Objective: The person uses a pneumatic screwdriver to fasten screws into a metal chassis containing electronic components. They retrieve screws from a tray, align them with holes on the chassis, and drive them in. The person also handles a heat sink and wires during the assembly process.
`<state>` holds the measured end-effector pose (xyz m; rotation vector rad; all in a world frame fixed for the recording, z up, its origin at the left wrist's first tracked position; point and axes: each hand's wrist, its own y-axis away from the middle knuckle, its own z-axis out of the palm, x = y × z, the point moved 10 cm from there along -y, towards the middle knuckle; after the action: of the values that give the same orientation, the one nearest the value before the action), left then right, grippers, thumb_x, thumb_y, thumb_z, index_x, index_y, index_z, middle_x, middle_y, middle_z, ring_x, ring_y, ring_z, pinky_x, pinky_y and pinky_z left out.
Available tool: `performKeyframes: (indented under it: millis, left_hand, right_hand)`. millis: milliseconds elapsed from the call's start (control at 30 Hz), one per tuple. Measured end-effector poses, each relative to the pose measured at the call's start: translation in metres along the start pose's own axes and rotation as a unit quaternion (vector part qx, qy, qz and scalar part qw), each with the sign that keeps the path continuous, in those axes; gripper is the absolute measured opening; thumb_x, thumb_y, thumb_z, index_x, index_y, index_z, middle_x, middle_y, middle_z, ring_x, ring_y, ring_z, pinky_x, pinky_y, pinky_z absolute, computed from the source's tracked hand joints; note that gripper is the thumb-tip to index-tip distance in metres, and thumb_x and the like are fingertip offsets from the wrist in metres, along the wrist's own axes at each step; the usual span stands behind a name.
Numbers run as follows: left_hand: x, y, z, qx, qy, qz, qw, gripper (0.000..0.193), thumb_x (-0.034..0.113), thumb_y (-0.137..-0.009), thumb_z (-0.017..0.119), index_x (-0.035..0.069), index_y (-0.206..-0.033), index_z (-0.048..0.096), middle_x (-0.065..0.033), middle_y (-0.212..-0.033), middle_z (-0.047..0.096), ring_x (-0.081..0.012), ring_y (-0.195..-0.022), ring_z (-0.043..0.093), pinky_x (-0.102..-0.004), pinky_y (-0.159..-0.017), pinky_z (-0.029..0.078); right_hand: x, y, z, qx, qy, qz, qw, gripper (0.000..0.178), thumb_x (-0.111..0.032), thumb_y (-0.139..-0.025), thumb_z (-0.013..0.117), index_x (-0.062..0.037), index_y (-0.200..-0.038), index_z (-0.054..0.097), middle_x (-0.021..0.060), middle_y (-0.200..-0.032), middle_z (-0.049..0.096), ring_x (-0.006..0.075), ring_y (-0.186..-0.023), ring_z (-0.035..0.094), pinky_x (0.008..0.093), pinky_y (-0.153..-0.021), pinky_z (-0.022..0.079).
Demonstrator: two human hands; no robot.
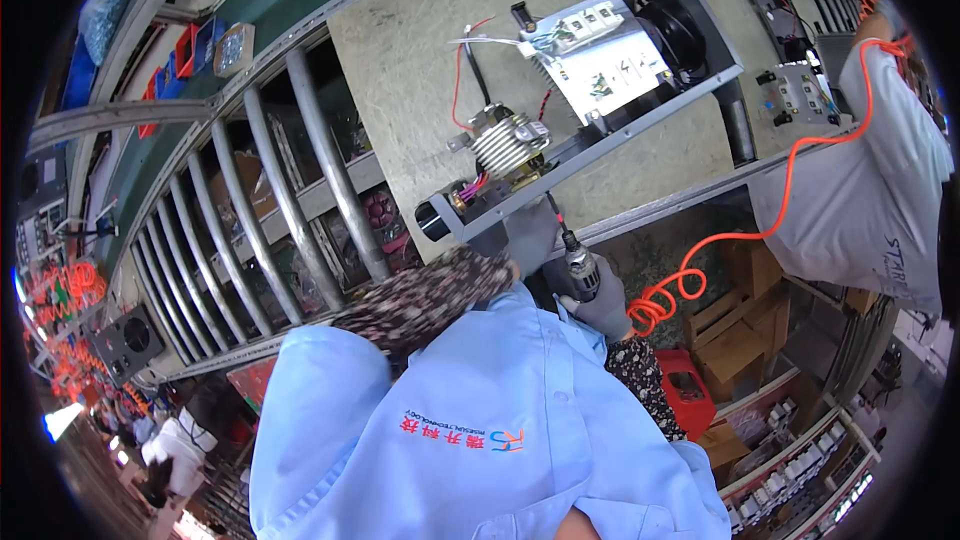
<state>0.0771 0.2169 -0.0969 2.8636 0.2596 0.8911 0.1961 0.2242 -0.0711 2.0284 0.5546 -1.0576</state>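
Note:
My right hand (604, 308), in a grey glove, is closed around a pneumatic screwdriver (580, 265). Its thin bit (555, 208) points up at the near edge of a grey metal chassis (600, 155). My left hand (531, 232), also gloved, is against that same edge just left of the bit; its fingers are partly hidden, so their grip is unclear. On the chassis sit a silvery finned cylindrical part (510, 145), a shiny metal box with a white connector block (603, 70) and a black round fan (668, 32). Loose red and white wires rise from the finned part.
The chassis rests on a pale board (400, 90) over a roller conveyor (315, 170). An orange coiled air hose (790, 165) runs from the tool toward the right. Another person's grey sleeve (850, 180) is at right, beside a second unit (803, 92). A red bin (684, 390) and cardboard boxes (740, 340) stand below.

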Motion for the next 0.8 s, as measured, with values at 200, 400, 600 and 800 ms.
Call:
performKeyframes:
  millis: [200,400,600,800]
  left_hand:
    - [0.047,0.066,-0.155,-0.163,0.324,0.027,0.931,0.011,0.015,-0.076,0.057,0.005,-0.082,0.057,-0.0083,-0.074,0.058,-0.0255,-0.071,0.058,-0.0348,-0.065,0.046]
    - [-0.048,-0.035,-0.217,0.05,0.219,0.05,0.973,0.016,0.02,-0.07,0.064,0.012,-0.084,0.064,-0.0114,-0.115,0.051,-0.0281,-0.108,0.044,-0.038,-0.089,0.035]
    - [-0.049,-0.048,-0.134,-0.029,0.212,0.107,0.971,0.015,0.027,-0.068,0.066,0.019,-0.081,0.067,-0.0063,-0.124,0.045,-0.0244,-0.119,0.035,-0.0469,-0.101,0.011]
    - [-0.042,-0.052,-0.133,-0.03,0.164,0.087,0.982,0.014,0.029,-0.067,0.066,0.019,-0.077,0.068,-0.003,-0.119,0.049,-0.0218,-0.113,0.039,-0.0469,-0.1,0.012]
  right_hand:
    - [-0.003,0.0,0.003,-0.005,-0.008,0.013,1.0,0.063,-0.02,-0.056,0.076,-0.005,-0.109,0.045,0.0113,-0.09,0.06,0.0225,-0.083,0.062,0.0315,-0.072,0.049]
    - [0.009,0.003,0.006,-0.038,-0.026,0.035,0.998,0.064,-0.02,-0.055,0.075,-0.0051,-0.11,0.045,0.0124,-0.091,0.06,0.0235,-0.084,0.062,0.032,-0.07,0.049]
    - [-0.003,0.006,0.001,-0.029,0.002,0.043,0.999,0.065,-0.021,-0.054,0.076,-0.0049,-0.109,0.045,0.0129,-0.091,0.06,0.0249,-0.084,0.061,0.0326,-0.071,0.048]
    - [0.006,0.011,0.002,-0.051,0.006,0.076,0.996,0.066,-0.024,-0.053,0.076,-0.0049,-0.109,0.045,0.0125,-0.092,0.06,0.0253,-0.086,0.061,0.0339,-0.072,0.048]
